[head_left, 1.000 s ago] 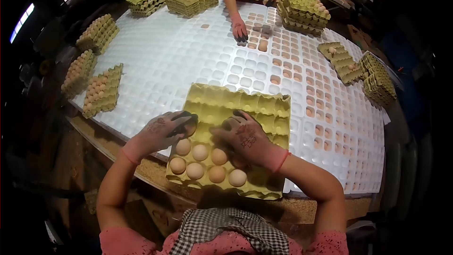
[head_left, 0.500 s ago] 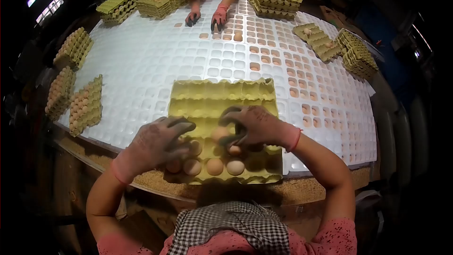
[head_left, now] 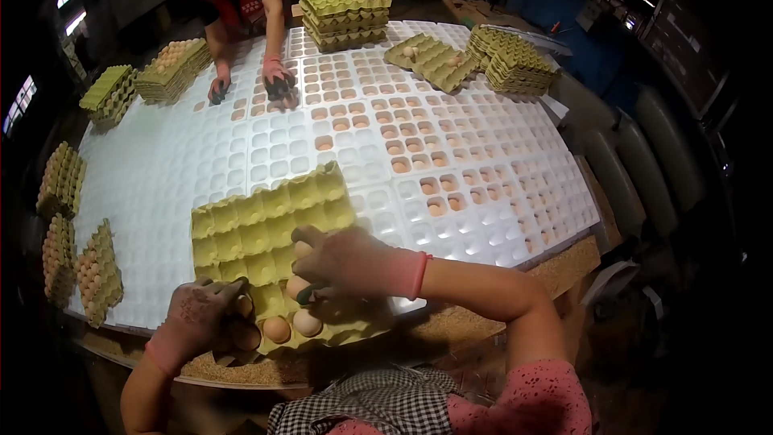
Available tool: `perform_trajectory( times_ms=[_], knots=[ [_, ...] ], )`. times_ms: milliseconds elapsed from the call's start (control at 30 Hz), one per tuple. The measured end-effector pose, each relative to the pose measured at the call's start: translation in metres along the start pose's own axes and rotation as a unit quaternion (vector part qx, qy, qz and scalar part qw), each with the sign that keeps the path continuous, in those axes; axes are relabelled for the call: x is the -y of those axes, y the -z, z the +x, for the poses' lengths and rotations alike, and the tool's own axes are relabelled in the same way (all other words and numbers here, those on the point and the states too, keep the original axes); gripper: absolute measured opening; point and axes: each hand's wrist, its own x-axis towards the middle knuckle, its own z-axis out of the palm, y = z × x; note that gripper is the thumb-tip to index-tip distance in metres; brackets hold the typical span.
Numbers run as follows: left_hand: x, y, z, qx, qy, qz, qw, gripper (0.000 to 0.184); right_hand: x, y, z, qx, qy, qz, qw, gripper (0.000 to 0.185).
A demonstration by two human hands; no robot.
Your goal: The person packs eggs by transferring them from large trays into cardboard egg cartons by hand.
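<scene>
A yellow-green egg tray (head_left: 266, 209) lies tilted on the near edge of the white trays. Over its left front corner, my left hand (head_left: 197, 316) has its gloved fingers curled round an egg (head_left: 242, 304). My right hand (head_left: 346, 262) reaches over the tray's right half, its fingers bent round an egg (head_left: 299, 287); another egg (head_left: 303, 248) shows by the fingertips. In the front row sit a brown egg (head_left: 276, 329) and a paler egg (head_left: 307, 322), with another egg (head_left: 244, 336) beside my left hand.
White plastic trays (head_left: 362, 161) cover the table, many cells on the right holding eggs. Stacked egg trays (head_left: 342, 20) stand at the back, more at the left edge and back right. Across the table, a person's gloved hands (head_left: 276, 80) are over the white trays.
The view has swung right, shifting table and tray leftward. Eggs in the tray's second row have been picked up, and both hands now close round eggs. The other person's hands are lower on the trays.
</scene>
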Motion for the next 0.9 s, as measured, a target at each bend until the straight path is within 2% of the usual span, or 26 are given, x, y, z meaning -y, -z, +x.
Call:
perform_trajectory(
  times_ms=[67,100,133,200,233,333,400,467,533,567,600,667,733,767,800,833,867,900],
  knots=[
    [0.007,0.012,0.002,-0.027,0.091,-0.211,0.973,0.059,-0.031,0.012,-0.026,-0.073,-0.151,0.234,0.958,0.047],
    [0.011,0.015,0.005,-0.036,0.165,-0.327,0.93,0.058,-0.062,0.002,-0.04,-0.162,-0.176,0.24,0.941,0.048],
    [0.021,0.017,0.011,-0.034,0.19,-0.349,0.917,0.053,-0.101,-0.019,-0.05,-0.25,-0.2,0.248,0.914,0.048],
    [0.028,0.024,0.044,-0.074,0.216,-0.49,0.842,0.047,-0.17,-0.057,-0.055,-0.26,-0.286,0.235,0.891,0.049],
    [0.032,0.025,0.066,-0.083,0.207,-0.511,0.83,0.044,-0.185,-0.069,-0.048,-0.265,-0.281,0.24,0.891,0.049],
    [0.035,0.035,0.145,-0.065,0.195,-0.56,0.802,0.04,-0.211,-0.086,-0.012,-0.089,-0.389,0.138,0.906,0.041],
    [0.037,0.041,0.198,-0.039,0.19,-0.516,0.834,0.041,-0.242,-0.133,0.01,-0.051,-0.336,0.09,0.936,0.039],
    [0.043,0.038,0.244,-0.028,0.182,-0.496,0.849,0.041,-0.248,-0.106,0.022,-0.057,-0.36,0.117,0.924,0.042],
    [0.051,0.023,0.29,-0.05,0.126,-0.385,0.913,0.041,-0.265,-0.093,0.033,-0.232,-0.413,0.167,0.865,0.043],
    [0.053,0.013,0.312,-0.041,0.11,-0.381,0.917,0.041,-0.272,-0.096,0.038,-0.274,-0.412,0.13,0.859,0.039],
    [0.053,0.0,0.334,-0.031,0.094,-0.377,0.921,0.042,-0.28,-0.111,0.042,-0.276,-0.413,0.134,0.857,0.039],
    [0.06,-0.048,0.375,-0.063,0.009,-0.261,0.963,0.041,-0.295,-0.156,0.048,-0.206,-0.36,-0.016,0.91,0.033],
    [0.056,-0.07,0.405,0.088,0.046,-0.21,0.973,0.028,-0.299,-0.177,0.048,-0.185,-0.359,-0.025,0.914,0.029],
    [0.055,-0.077,0.416,0.097,0.061,-0.203,0.972,0.024,-0.297,-0.176,0.044,-0.244,-0.353,0.024,0.903,0.028],
    [0.07,-0.103,0.434,0.056,0.039,-0.204,0.977,0.028,-0.295,-0.174,0.038,-0.298,-0.346,0.074,0.886,0.028],
    [0.068,-0.106,0.443,-0.023,0.057,-0.268,0.961,0.03,-0.293,-0.169,0.027,-0.339,-0.341,0.112,0.87,0.029],
    [0.064,-0.108,0.451,-0.103,0.074,-0.33,0.936,0.032,-0.293,-0.173,0.023,-0.337,-0.343,0.114,0.869,0.029],
    [0.068,-0.114,0.46,-0.122,0.047,-0.276,0.952,0.038,-0.293,-0.175,0.02,-0.39,-0.33,0.171,0.842,0.03]
  ],
)
